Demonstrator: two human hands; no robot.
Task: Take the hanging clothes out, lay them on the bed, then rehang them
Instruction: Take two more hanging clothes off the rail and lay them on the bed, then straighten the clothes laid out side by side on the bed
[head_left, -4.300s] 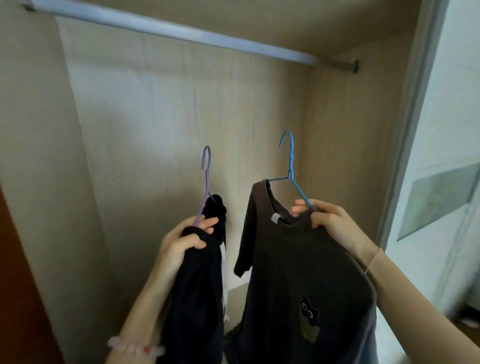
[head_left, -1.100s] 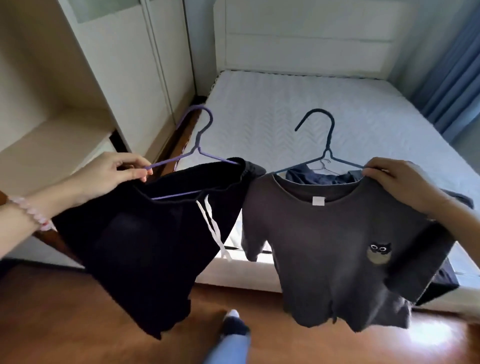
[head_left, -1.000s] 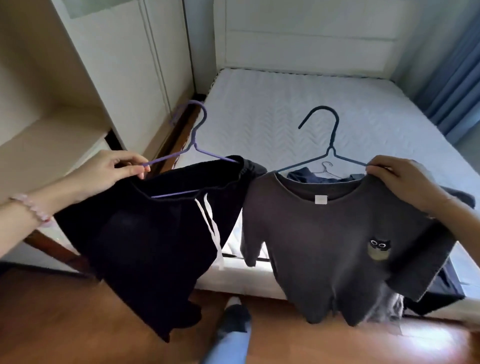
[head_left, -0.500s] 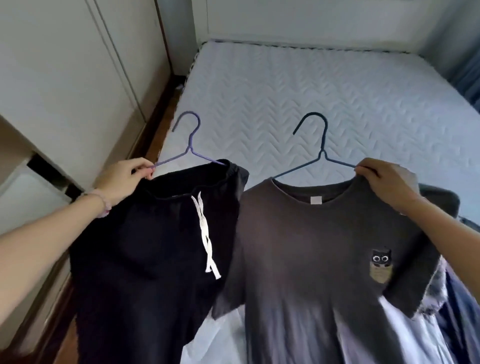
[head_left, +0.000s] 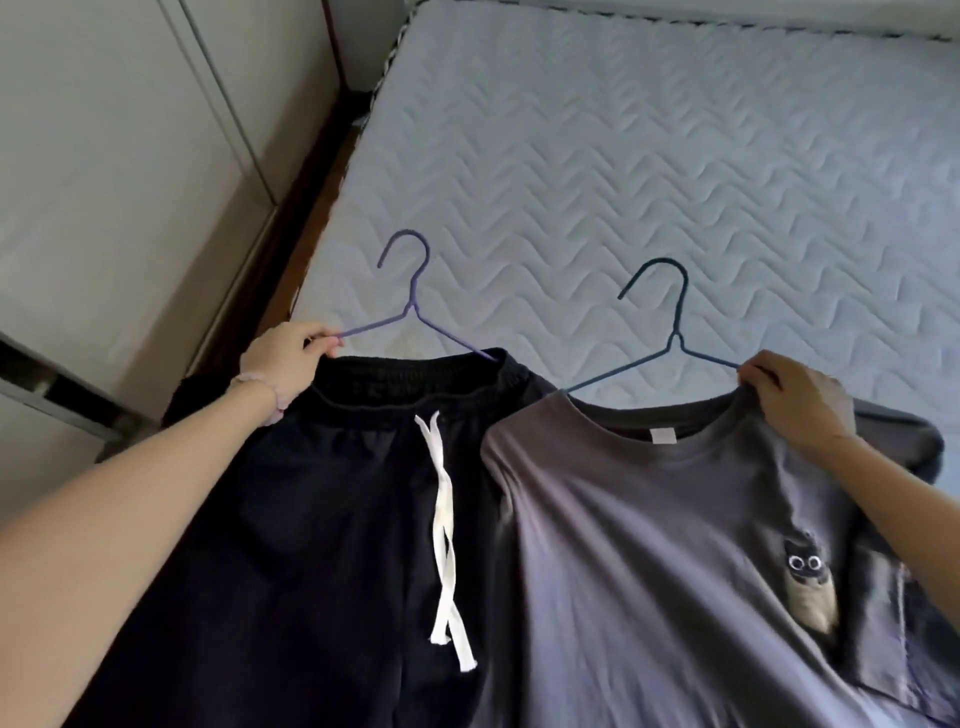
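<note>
Bed (head_left: 649, 156) with a pale quilted mattress fills the upper view, a wardrobe door (head_left: 104, 182) to its left. Black shorts (head_left: 291, 545) with a white drawstring (head_left: 444, 530) hang on a purple hanger (head_left: 410, 312), beside a grey T-shirt (head_left: 649, 561) on a dark blue hanger (head_left: 670, 343); both hems are cut off below. Left hand (head_left: 288, 353) pinches the purple hanger's arm; right hand (head_left: 795, 400) is clamped on the T-shirt's shoulder. Whether the garments touch the mattress is unclear.
</note>
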